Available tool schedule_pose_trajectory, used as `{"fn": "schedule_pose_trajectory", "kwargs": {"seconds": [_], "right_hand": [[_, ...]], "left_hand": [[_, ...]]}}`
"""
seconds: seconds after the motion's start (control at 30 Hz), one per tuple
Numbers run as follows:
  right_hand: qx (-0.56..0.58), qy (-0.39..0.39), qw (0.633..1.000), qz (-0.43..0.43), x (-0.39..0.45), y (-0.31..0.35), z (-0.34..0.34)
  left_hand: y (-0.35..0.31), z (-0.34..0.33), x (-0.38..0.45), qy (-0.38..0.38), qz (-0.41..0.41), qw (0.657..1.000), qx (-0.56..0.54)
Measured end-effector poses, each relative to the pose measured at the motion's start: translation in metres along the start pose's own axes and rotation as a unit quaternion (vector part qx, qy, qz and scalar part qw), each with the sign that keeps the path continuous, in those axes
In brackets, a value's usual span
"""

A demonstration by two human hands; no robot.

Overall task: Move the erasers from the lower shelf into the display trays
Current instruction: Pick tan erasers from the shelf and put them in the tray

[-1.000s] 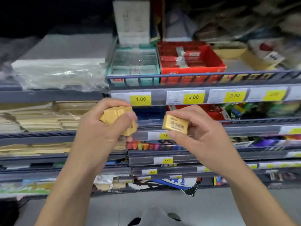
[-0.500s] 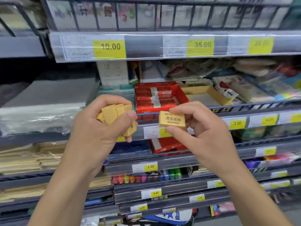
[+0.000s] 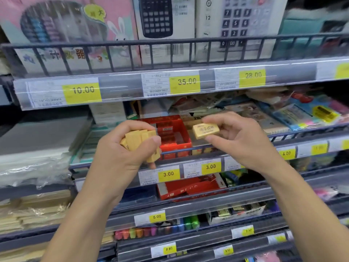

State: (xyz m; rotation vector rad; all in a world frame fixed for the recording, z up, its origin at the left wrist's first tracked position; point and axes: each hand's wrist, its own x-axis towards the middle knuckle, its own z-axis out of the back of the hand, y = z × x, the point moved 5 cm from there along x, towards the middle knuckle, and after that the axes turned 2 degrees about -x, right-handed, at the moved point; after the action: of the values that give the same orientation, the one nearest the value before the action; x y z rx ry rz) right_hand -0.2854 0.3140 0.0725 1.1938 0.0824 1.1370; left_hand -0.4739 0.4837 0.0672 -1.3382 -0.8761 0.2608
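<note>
My left hand [image 3: 126, 156] grips a bunch of several yellow erasers [image 3: 139, 140], fanned out between thumb and fingers. My right hand [image 3: 243, 144] pinches a single yellow eraser [image 3: 205, 131] with printed characters, held level in front of the shelf. Behind both hands sits a red display tray [image 3: 175, 135] with a few items inside. To the right of the red tray, a yellow-tan tray [image 3: 188, 121] is mostly hidden by my right hand and its eraser.
A wire rail [image 3: 188, 148] fronts the tray shelf, with 3.00 price tags [image 3: 210, 166] below it. Calculator boxes [image 3: 164, 25] stand on the shelf above. Wrapped paper stacks [image 3: 34, 157] lie at left; highlighters [image 3: 151, 231] and another red box [image 3: 188, 186] fill the lower shelves.
My view has tilted upward, so the shelves slid down in the frame. Both hands rose toward the tray shelf, keeping their erasers.
</note>
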Motion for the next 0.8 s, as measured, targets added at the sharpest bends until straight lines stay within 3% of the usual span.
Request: {"fn": "schedule_pose_trajectory", "kwargs": {"seconds": [0.13, 0.3, 0.5, 0.8], "right_hand": [[-0.154, 0.024, 0.985, -0.078, 0.033, -0.021, 0.025], [-0.304, 0.107, 0.943, -0.082, 0.072, -0.037, 0.018], [-0.316, 0.209, 0.922, -0.077, 0.092, -0.057, -0.010], [-0.288, 0.204, 0.931, -0.094, 0.099, -0.064, -0.015]], "left_hand": [[0.002, -0.015, 0.011, -0.006, -0.003, 1.000, -0.001], [0.008, -0.027, 0.020, -0.040, 0.025, 0.999, 0.005], [0.010, -0.036, 0.024, -0.068, 0.037, 0.997, 0.009], [0.014, -0.030, 0.029, -0.062, 0.033, 0.997, 0.010]]}}
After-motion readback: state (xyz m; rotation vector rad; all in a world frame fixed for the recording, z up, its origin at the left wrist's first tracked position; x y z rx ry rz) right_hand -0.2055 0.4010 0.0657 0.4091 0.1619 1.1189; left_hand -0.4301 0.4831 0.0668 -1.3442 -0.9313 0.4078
